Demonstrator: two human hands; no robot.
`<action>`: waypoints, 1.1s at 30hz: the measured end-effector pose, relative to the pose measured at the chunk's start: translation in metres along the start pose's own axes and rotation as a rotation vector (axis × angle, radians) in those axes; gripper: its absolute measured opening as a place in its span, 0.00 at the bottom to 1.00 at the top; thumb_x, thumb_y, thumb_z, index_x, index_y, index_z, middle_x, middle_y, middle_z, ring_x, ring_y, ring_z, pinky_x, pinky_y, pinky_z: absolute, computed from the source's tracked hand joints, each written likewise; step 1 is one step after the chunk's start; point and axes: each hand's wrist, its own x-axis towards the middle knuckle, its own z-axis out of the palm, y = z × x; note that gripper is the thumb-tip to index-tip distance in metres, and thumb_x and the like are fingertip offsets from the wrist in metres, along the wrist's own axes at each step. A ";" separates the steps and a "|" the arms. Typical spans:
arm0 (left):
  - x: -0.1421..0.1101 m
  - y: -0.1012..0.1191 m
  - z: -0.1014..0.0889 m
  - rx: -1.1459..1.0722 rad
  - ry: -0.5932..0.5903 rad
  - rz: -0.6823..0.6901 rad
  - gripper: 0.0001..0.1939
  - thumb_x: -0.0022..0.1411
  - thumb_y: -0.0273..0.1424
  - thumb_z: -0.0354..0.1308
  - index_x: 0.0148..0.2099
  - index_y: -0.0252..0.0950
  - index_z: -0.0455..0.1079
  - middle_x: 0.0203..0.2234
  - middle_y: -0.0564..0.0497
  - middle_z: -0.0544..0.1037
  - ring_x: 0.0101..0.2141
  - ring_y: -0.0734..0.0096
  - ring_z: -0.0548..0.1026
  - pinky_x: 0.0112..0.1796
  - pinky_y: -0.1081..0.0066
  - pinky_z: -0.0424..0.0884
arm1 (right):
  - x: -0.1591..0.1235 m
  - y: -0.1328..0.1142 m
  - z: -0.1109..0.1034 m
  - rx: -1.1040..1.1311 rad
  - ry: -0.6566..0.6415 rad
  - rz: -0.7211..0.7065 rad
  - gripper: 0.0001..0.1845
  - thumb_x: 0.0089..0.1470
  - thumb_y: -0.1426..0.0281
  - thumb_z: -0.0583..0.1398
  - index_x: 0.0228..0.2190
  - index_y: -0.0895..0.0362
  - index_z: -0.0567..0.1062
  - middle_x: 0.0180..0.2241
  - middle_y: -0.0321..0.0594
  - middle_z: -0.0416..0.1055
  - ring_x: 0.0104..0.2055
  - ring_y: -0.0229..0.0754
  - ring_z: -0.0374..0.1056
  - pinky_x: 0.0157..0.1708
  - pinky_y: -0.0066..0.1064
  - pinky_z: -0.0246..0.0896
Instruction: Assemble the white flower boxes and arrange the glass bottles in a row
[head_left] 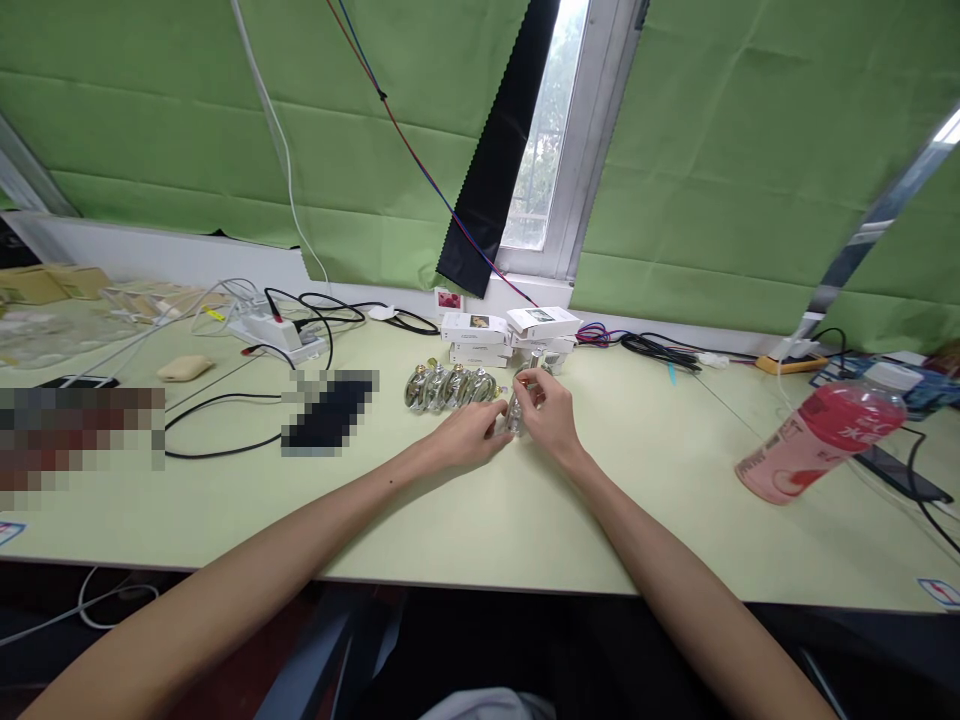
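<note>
In the head view, my left hand (474, 432) and my right hand (550, 412) meet near the middle of the table. Between their fingertips is a small shiny item in transparent wrap (515, 415), partly hidden by my fingers. Its exact kind cannot be made out. My left thumb and fingers close on its lower left side, while my right fingers pinch its upper right. Just left of it stands a row of round metallic pieces (448, 388) with gold-coloured knobs, wrapped in transparent plastic and resembling pocket watches. Small white boxes (476, 328) are stacked behind my hands.
A pink drink bottle (821, 435) stands at the right. Left of the row lie a dark pixelated patch (330, 412), a power strip (277, 335) with cables, and a cream-coloured case (184, 368). Black cable (660, 348) lies coiled at the back. Green covering hangs behind the table.
</note>
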 end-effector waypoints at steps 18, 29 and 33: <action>0.000 -0.001 0.001 -0.014 0.012 -0.001 0.10 0.64 0.40 0.54 0.38 0.40 0.62 0.27 0.52 0.77 0.28 0.64 0.73 0.27 0.69 0.59 | 0.000 0.001 0.000 0.003 -0.003 0.002 0.07 0.59 0.66 0.56 0.32 0.54 0.72 0.32 0.38 0.74 0.27 0.39 0.64 0.30 0.32 0.60; 0.001 -0.002 0.001 -0.009 0.013 0.000 0.10 0.64 0.41 0.54 0.38 0.40 0.61 0.27 0.52 0.76 0.28 0.64 0.73 0.27 0.69 0.59 | 0.000 0.003 0.001 -0.003 -0.002 -0.008 0.06 0.59 0.66 0.56 0.33 0.54 0.72 0.32 0.38 0.74 0.28 0.39 0.63 0.31 0.32 0.60; 0.000 0.000 0.000 -0.006 0.004 -0.005 0.10 0.65 0.40 0.54 0.39 0.39 0.63 0.27 0.52 0.76 0.28 0.64 0.74 0.27 0.68 0.59 | 0.000 0.000 0.000 -0.006 -0.005 0.002 0.06 0.58 0.66 0.57 0.32 0.54 0.72 0.32 0.38 0.74 0.27 0.39 0.63 0.31 0.32 0.61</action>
